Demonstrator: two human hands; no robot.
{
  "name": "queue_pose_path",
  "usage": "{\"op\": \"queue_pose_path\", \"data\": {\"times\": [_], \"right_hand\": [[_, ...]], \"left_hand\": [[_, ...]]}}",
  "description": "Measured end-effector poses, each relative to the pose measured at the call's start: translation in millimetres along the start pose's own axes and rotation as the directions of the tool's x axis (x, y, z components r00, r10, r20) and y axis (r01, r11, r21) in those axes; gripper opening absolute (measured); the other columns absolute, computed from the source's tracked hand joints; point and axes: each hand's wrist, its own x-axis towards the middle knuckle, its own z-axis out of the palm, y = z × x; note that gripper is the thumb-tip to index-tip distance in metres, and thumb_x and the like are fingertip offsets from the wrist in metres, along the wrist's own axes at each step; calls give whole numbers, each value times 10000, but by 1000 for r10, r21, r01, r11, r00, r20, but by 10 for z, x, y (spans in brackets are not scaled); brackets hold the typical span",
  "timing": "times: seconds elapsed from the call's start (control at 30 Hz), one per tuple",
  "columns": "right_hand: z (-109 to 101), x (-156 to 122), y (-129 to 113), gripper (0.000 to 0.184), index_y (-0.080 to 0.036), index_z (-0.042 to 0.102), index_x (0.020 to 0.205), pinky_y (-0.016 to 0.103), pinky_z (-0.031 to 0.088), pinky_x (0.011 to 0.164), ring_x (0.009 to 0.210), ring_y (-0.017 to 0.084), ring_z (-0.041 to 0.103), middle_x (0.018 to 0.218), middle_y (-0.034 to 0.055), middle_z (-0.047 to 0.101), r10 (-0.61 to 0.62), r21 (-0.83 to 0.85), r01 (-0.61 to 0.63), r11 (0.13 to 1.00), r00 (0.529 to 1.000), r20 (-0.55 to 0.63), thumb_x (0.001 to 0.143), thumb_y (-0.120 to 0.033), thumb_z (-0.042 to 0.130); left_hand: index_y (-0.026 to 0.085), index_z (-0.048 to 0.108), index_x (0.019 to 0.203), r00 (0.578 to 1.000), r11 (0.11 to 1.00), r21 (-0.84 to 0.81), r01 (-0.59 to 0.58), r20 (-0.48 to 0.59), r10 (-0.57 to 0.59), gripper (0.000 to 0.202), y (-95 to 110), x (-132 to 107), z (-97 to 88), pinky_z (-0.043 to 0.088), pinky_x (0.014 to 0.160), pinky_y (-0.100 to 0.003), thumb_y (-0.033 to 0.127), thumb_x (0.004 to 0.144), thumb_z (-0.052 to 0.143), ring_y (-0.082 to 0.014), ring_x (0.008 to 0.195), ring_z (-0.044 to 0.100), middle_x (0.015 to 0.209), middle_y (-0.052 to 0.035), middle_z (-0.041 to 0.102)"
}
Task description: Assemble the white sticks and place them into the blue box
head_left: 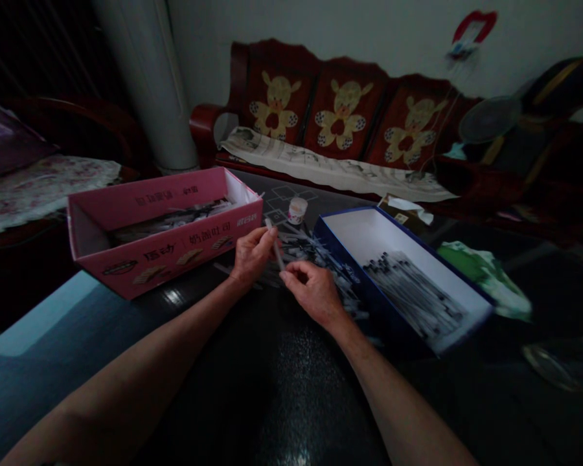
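Note:
Between my hands is a thin, pale, translucent tube (277,251), tilted with its upper end to the left. My left hand (254,254) is closed round its upper part, and the fingertips of my right hand (313,288) pinch its lower end. Behind and beneath them lies a loose heap of similar pale tubes (304,249) on the dark table. To the left stands a pink cardboard box (175,249) with more slim pieces inside. A blue box (337,259) with a white inside, at the right, holds many dark-tipped tubes (415,291) laid side by side.
Just beyond my hands is a small white tub (297,210). Right of the blue box lie a green and white packet (486,275) and a box with tissue (408,210). A wooden sofa (214,123) with bear-patterned cushions stands behind the dark table (272,388).

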Motion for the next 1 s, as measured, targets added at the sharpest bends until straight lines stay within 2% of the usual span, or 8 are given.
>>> {"op": "queue_pose_path", "data": {"times": [0.1, 0.17, 0.3, 0.47, 0.57, 0.67, 0.83, 1.0], "right_hand": [[-164, 66, 55, 232, -191, 715, 841, 257, 477, 718, 757, 154, 658, 808, 25, 728, -50, 6, 50, 999, 998, 48, 861, -335, 534], [-356, 128, 141, 216, -189, 716, 857, 274, 472, 763, 808, 165, 656, 856, 38, 729, -62, -99, 58, 993, 997, -42, 852, -300, 532], [-660, 187, 278, 136, -183, 713, 843, 271, 461, 712, 709, 154, 628, 772, 29, 692, -1, -332, -13, 943, 999, -42, 776, -197, 595], [-599, 139, 258, 137, -198, 714, 824, 248, 433, 666, 685, 132, 592, 773, 15, 641, -3, -504, 87, 859, 986, 166, 781, -132, 602], [-536, 136, 269, 173, -193, 717, 879, 257, 435, 711, 737, 142, 594, 819, 34, 641, -23, -594, 131, 793, 982, 187, 817, -124, 571], [-547, 156, 312, 211, -170, 708, 961, 278, 444, 768, 810, 162, 605, 878, 64, 653, -46, -656, 88, 749, 996, 81, 851, -131, 532], [-500, 141, 312, 204, -170, 700, 954, 282, 448, 751, 814, 176, 613, 883, 81, 648, -17, -724, 58, 687, 998, 64, 895, -197, 506], [-368, 77, 291, 161, -178, 675, 914, 276, 442, 641, 761, 185, 635, 898, 84, 638, 83, -821, -47, 569, 997, 0, 880, -280, 555]], "left_hand": [[148, 620, 1034, 982, 961, -203, 186, 83, -172, 389, 27, 27, 7, 438, 440, -200, 452, 791, 624, -99, 482, 560, 652, 16, 606], [137, 597, 1123, 970, 953, -206, 222, 145, -195, 433, 53, 24, 3, 398, 403, -186, 410, 788, 622, -80, 441, 513, 633, 29, 583], [132, 567, 1231, 944, 990, -44, 137, 308, -117, 446, 79, -16, -8, 346, 371, -177, 350, 841, 548, -62, 419, 476, 684, 8, 607], [150, 541, 1297, 857, 992, 123, -2, 511, -62, 434, 22, -41, -15, 323, 353, -181, 305, 900, 461, -60, 373, 433, 652, -8, 636], [138, 604, 1221, 890, 957, 222, -185, 451, 67, 384, -22, -30, -21, 356, 382, -179, 329, 922, 455, -69, 392, 457, 575, 15, 601], [142, 645, 1151, 916, 814, 436, -383, 290, 276, 322, -52, -26, -30, 432, 475, -172, 307, 914, 501, -80, 474, 541, 580, 22, 616], [137, 641, 1147, 818, 578, 586, -568, 323, 476, 288, -104, -53, -31, 544, 677, -223, 265, 912, 534, -137, 726, 692, 933, -75, 736], [125, 639, 1102, 799, 520, 610, -598, 405, 444, 252, -127, -78, -29, 557, 658, -236, 263, 912, 549, -153, 707, 703, 879, -79, 736]]}}
